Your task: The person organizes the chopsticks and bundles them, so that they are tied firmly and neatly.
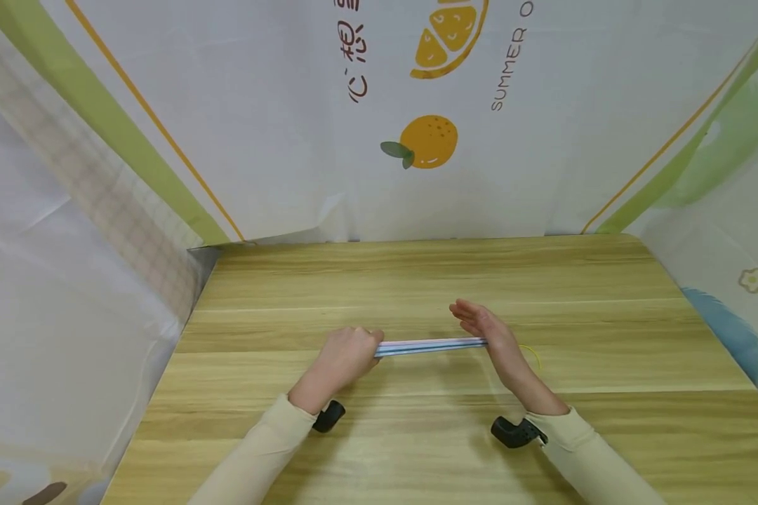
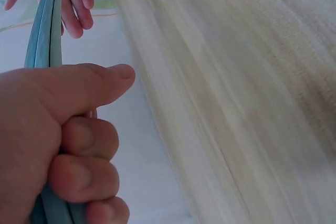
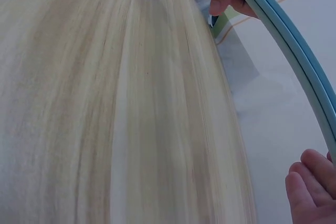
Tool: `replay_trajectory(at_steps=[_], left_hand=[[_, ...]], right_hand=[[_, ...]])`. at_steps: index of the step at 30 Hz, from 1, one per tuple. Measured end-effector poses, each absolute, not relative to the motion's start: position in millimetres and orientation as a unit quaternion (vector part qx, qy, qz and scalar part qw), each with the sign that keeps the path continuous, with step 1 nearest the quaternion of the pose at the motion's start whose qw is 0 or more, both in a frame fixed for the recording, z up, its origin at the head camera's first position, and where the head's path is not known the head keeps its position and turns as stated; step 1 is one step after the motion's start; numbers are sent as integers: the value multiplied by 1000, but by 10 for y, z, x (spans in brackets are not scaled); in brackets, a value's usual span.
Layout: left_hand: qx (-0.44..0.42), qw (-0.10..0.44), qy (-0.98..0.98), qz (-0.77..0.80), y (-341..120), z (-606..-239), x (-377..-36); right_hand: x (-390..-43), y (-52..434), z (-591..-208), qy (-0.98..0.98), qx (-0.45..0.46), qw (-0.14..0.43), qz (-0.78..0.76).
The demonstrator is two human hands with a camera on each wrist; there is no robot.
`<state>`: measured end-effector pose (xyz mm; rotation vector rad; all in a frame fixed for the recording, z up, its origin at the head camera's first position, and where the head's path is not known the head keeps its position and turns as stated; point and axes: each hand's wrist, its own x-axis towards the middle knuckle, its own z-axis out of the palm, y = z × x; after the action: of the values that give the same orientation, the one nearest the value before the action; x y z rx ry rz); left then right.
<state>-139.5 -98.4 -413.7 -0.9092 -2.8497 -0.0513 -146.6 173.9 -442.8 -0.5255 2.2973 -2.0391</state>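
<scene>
My left hand (image 1: 344, 354) grips one end of a bundle of long thin strips (image 1: 429, 346), pale blue, teal and pinkish, held level above the table. In the left wrist view, the left hand's (image 2: 73, 124) fingers curl round the teal strips (image 2: 48, 30), and the thumb lies across them. The right hand (image 1: 495, 344) is held flat with its fingers extended, and the bundle's other end meets its palm. In the right wrist view, the strips (image 3: 296, 51) bow down toward the right hand (image 3: 313, 192), whose fingers are not wrapped round them. A thin yellow curve (image 1: 533, 352) shows beyond the right wrist.
The wood-grain table (image 1: 379, 280) lies under both hands. A white cloth with orange prints (image 1: 428, 142) hangs behind its back edge, and more cloth (image 1: 50, 280) hangs at the sides. Each wrist wears a black camera mount (image 1: 514, 431).
</scene>
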Motion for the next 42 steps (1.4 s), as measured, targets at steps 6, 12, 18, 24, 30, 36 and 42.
replay_trajectory(at_steps=[6, 12, 18, 24, 30, 36, 42], left_hand=[[-298, 85, -951, -16, -978, -4127, -1393], [-294, 86, -952, -6, -963, -4117, -1386], [-302, 98, -948, -5, -960, -4126, -1384], [-306, 110, -945, -9, -980, -4133, -1375], [-307, 111, -945, -12, -972, -4120, -1379], [-310, 123, -943, -6, -963, -4120, -1381], [-306, 125, -944, 0, -939, -4113, -1382]], right_hand=[[-1449, 1731, -4418, 735, -172, 21, -656], [-1444, 1733, -4407, 728, -183, 20, -660], [-1445, 1759, -4394, 708, -199, 2, -678], [-1439, 1777, -4357, 704, -202, -14, -680], [-1446, 1820, -4366, 706, -174, -19, -687], [-1470, 1823, -4374, 682, -174, 2, -710], [-1480, 1785, -4373, 688, -173, 13, -704]])
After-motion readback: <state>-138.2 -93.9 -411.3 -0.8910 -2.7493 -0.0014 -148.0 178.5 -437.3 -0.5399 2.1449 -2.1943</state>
